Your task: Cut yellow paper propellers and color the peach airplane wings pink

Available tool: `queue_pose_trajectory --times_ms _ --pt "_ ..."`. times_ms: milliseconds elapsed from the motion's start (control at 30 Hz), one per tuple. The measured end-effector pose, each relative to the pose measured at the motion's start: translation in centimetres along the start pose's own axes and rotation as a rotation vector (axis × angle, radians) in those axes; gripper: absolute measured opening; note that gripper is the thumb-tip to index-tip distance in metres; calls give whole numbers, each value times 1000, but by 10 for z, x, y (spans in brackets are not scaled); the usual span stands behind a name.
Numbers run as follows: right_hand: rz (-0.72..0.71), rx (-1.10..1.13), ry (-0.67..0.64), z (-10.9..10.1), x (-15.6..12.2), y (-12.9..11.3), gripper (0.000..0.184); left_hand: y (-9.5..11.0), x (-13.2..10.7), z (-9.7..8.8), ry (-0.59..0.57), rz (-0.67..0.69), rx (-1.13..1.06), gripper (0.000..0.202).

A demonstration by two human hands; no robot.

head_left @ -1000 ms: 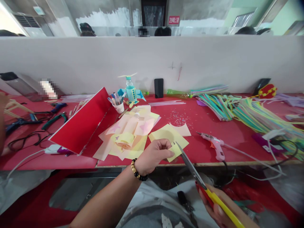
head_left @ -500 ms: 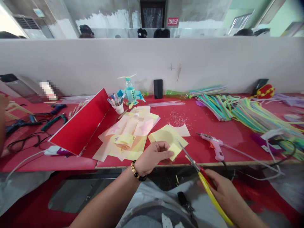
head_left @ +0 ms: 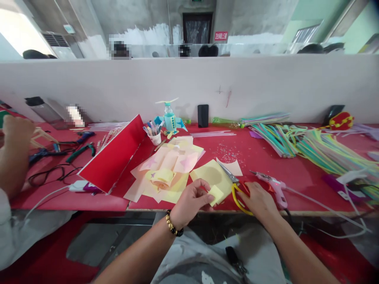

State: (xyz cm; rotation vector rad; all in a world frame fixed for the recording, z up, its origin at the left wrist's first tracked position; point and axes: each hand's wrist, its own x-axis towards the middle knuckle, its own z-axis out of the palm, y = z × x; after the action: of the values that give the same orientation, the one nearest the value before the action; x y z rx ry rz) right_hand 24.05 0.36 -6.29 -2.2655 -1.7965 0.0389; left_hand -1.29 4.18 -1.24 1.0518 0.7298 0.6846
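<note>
My left hand [head_left: 191, 201] pinches a small yellow paper piece [head_left: 216, 194] above the table's front edge; a bead bracelet circles its wrist. My right hand [head_left: 258, 201] lies on the red table [head_left: 260, 156] with its fingers closed around the yellow handles of the scissors [head_left: 233, 185]. The blades rest flat on a larger yellow sheet [head_left: 211, 176], pointing away from me. A pile of pink and yellow paper cut-outs [head_left: 166, 171] lies just left of that sheet.
A pink glue gun [head_left: 274, 185] with its cord lies right of my right hand. A red folded card [head_left: 114, 156] stands at the left. Coloured straws [head_left: 319, 148] fill the right side. A pen cup [head_left: 154, 136] and bottle craft [head_left: 169, 118] stand behind. Another person's arm [head_left: 13, 152] is at far left.
My right hand brought the scissors up from my lap and laid them on the table over the yellow sheet. My left hand kept its pinch on the small yellow piece.
</note>
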Motion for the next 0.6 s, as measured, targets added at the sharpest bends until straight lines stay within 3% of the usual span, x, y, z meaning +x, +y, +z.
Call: queue_pose_trajectory --times_ms 100,200,300,500,600 --pt "-102 273 89 -15 -7 -19 38 -6 -1 -1 6 7 -9 36" --pt "-201 722 -115 -35 -22 -51 40 -10 -1 2 -34 28 -15 36" --pt "-258 947 -220 -45 -36 -79 44 -10 -2 4 -56 63 -20 36" --pt "-247 943 -117 -41 -41 -90 58 -5 -8 3 15 175 194 25" --pt "-279 903 -41 -40 -41 -93 46 -5 -10 0 101 342 359 19"
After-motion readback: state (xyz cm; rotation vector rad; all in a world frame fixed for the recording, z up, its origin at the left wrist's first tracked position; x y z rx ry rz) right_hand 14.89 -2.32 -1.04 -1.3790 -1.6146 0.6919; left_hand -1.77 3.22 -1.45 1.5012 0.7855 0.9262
